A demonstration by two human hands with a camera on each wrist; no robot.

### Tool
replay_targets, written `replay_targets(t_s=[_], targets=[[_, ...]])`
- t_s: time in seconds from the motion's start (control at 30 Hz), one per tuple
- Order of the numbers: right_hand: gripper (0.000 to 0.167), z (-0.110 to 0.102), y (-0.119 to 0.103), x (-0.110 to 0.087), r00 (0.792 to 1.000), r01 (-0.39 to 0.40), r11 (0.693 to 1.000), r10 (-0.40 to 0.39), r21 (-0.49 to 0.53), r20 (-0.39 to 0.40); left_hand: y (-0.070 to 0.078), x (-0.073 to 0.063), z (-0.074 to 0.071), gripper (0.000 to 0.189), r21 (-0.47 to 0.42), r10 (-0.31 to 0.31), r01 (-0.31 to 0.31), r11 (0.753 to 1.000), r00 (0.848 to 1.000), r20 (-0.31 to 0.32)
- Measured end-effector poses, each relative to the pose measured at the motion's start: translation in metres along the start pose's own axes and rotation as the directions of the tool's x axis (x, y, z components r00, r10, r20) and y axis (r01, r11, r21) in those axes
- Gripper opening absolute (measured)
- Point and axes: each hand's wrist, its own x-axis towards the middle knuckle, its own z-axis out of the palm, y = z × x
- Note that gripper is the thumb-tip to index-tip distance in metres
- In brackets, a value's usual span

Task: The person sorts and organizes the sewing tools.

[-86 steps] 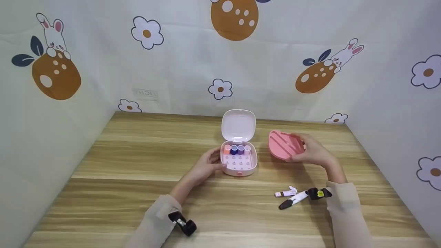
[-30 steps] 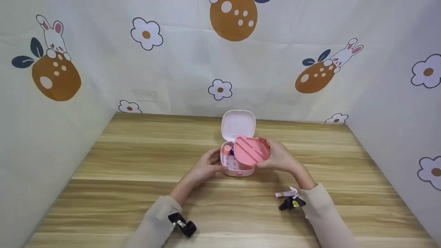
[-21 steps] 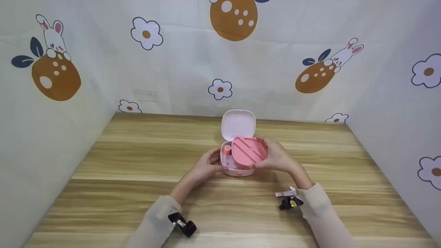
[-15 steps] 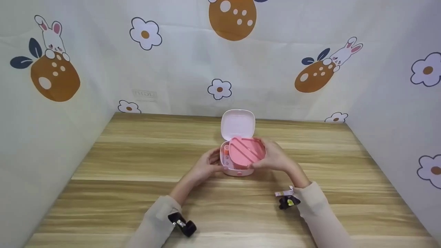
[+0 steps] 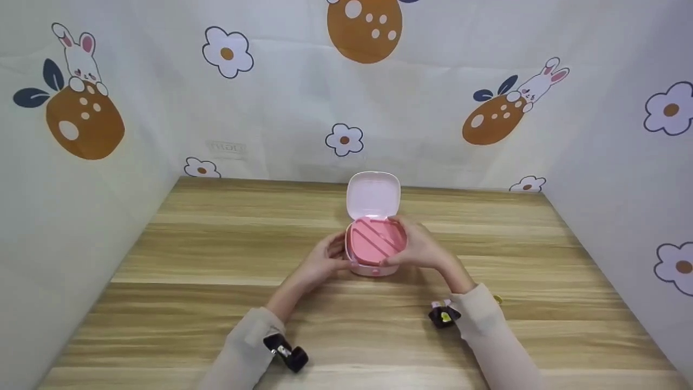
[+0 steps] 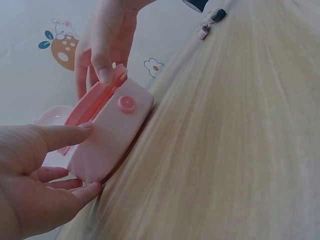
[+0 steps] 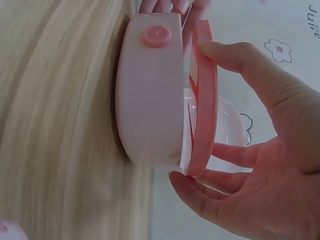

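Note:
A pale pink box [image 5: 364, 269] stands on the table with its lid [image 5: 373, 195] raised at the back and a round pink button [image 7: 157, 36] on its front. My left hand [image 5: 323, 260] holds the box at its left side, thumb near the front rim. My right hand [image 5: 421, 249] grips a coral-pink tray [image 5: 373, 242] with diagonal ridges by its right edge. That tray lies over the box opening and hides the inside. In the right wrist view, a gap shows between the tray and the box rim, so the tray is slightly raised and tilted.
A small pink-and-white item [image 6: 202, 33] and a dark-ended one [image 6: 218, 15] lie on the wooden table [image 5: 216, 227] at the right, partly covered by the right wrist gear [image 5: 444, 316] in the head view. Patterned cloth walls [image 5: 281, 97] enclose the table.
My right hand has carried the tray leftward from beside the box to over its opening, covering the small coloured cylinders inside. My left hand has stayed on the box.

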Motion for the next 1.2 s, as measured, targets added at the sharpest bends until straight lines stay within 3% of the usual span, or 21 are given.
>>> replay_targets(t_s=[0.37, 1.2], targets=[[0.099, 0.0079, -0.0033, 0.0025, 1.000, -0.014, 1.000, 0.014, -0.006, -0.001, -0.0007, 0.0012, 0.0008, 0.086, -0.002, -0.018, 0.018, 1.000, 1.000, -0.007], [0.098, 0.0111, 0.0003, 0.0034, 1.000, -0.003, 1.000, 0.002, 0.012, 0.029, -0.0006, 0.0007, 0.0004, 0.084, -0.007, 0.019, -0.019, 1.000, 1.000, 0.016]])
